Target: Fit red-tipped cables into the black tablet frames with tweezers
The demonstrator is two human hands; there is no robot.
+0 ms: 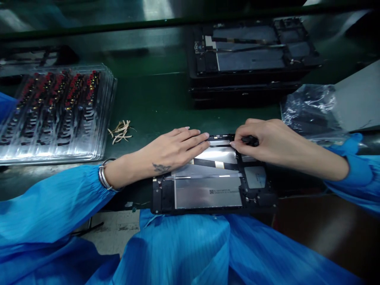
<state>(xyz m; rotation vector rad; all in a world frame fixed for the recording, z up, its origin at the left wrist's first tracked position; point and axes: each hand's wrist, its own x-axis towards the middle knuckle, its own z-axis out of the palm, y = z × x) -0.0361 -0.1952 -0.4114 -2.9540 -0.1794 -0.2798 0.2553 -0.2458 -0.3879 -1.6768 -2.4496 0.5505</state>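
An opened tablet (208, 194) lies on the bench's near edge, its silver inner plate and black frame facing up. Flat across its upper left part rests my left hand (178, 148), fingers stretched together toward the top edge. My right hand (261, 136) is closed at the tablet's upper right, with thumb and forefinger pinched at the frame. A small black object (251, 141) shows between its curled fingers; its kind and tip are hidden. A dark flat strip (204, 163) with a pale patch runs across the silver plate below my left fingers.
Clear plastic trays (56, 114) with rows of small circuit parts are stacked at left. Pale peeled strips (121, 131) lie beside them on the green bench (148, 99). Several more opened tablets (249, 51) form a stack behind. A clear plastic bag (311, 111) sits at right.
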